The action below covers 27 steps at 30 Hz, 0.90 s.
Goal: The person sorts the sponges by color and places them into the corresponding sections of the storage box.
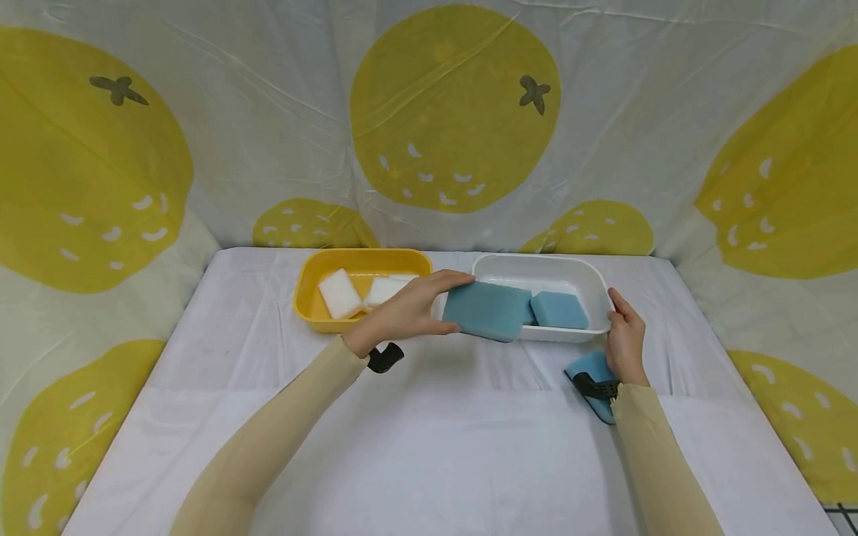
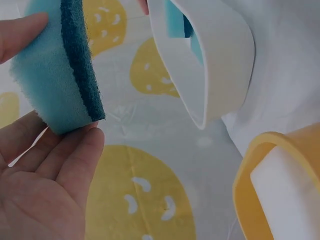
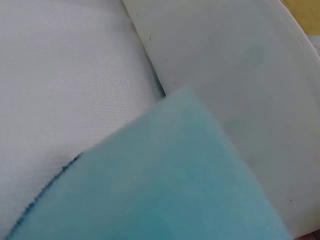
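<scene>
My left hand (image 1: 418, 304) pinches a blue sponge (image 1: 485, 310) between thumb and fingers, in front of the white basin's near left side. In the left wrist view this sponge (image 2: 47, 75) shows a dark blue scouring layer along one face. At the right end of the white basin (image 1: 596, 286), my right hand (image 1: 626, 339) grips the rim. Inside the basin lies a blue sponge (image 1: 559, 310), with part of another to its left behind the held one. One more blue sponge (image 1: 591, 365) rests on the table beneath my right wrist; it fills much of the right wrist view.
A yellow basin (image 1: 304, 298) holding white sponges (image 1: 339, 293) stands left of the white one, behind my left forearm. White cloth covers the table (image 1: 429, 454). A fabric backdrop (image 1: 281, 112) printed with yellow fruit rises at the back and sides.
</scene>
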Motion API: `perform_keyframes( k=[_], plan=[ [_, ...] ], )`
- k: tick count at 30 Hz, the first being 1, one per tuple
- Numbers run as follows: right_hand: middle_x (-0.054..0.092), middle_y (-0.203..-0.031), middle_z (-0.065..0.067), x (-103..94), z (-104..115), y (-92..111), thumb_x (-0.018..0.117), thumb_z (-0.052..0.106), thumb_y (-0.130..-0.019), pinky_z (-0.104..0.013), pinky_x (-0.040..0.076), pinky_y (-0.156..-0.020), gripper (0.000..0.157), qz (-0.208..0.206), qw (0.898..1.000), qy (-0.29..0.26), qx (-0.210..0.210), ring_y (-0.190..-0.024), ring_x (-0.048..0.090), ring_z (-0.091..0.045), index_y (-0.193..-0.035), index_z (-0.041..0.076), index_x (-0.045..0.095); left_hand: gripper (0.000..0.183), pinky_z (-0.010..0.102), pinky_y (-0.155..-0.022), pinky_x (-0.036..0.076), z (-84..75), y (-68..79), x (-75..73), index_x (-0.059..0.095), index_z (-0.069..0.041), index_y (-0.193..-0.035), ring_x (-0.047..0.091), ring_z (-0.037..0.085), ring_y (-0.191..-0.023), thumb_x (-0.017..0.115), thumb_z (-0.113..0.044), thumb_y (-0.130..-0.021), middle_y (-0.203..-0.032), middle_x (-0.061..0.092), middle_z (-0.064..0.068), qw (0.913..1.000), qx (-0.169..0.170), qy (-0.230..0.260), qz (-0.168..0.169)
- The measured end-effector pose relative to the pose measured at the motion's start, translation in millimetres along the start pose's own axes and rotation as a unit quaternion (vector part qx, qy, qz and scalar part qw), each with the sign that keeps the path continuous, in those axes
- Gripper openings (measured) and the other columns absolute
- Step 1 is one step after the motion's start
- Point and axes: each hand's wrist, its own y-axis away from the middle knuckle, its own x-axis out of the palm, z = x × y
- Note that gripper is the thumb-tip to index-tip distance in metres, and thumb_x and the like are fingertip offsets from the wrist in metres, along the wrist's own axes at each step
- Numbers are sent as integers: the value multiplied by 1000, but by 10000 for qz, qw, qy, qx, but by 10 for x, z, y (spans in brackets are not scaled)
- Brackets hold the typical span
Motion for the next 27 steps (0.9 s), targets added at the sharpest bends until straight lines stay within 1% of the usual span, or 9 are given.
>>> perform_keyframes(
  k=[6, 10, 19, 27],
  plan=[
    [14, -158, -3, 2, -6, -3, 21, 1, -101, -25, 16, -112, 51, 17, 10000, -29, 14, -143, 10, -13, -152, 5, 21, 67, 26, -103, 37, -2, -149, -7, 43, -2, -142, 43, 22, -125, 74, -16, -85, -142, 43, 12, 9994, -310, 90, 130],
    [15, -158, -2, -4, -5, 3, 22, 2, -101, -26, 16, -112, 51, 20, 10000, 90, -23, -143, 10, -13, -152, 5, 21, 68, 25, -104, 36, -7, -256, -13, 41, -3, -143, 41, 22, -127, 74, -16, -85, -145, 41, 12, 9986, -490, 96, 181],
    [14, -158, -3, -7, -15, -8, 22, 2, -101, -25, 16, -112, 51, 5, 9999, 154, -38, -143, 10, -12, -152, 7, 22, 70, 26, -107, 32, 29, -490, 24, 40, -3, -145, 36, 23, -133, 73, -19, -86, -147, 39, 12, 9972, -677, -58, 308],
    [16, -158, -3, -11, -25, -10, 22, 2, -101, -25, 16, -112, 51, -34, 9997, 214, -70, -143, 11, -12, -152, 7, 23, 69, 21, -107, 29, 54, -621, 60, 40, -4, -145, 36, 20, -133, 73, -19, -86, -147, 40, 10, 9973, -684, -121, 237]
  ],
)
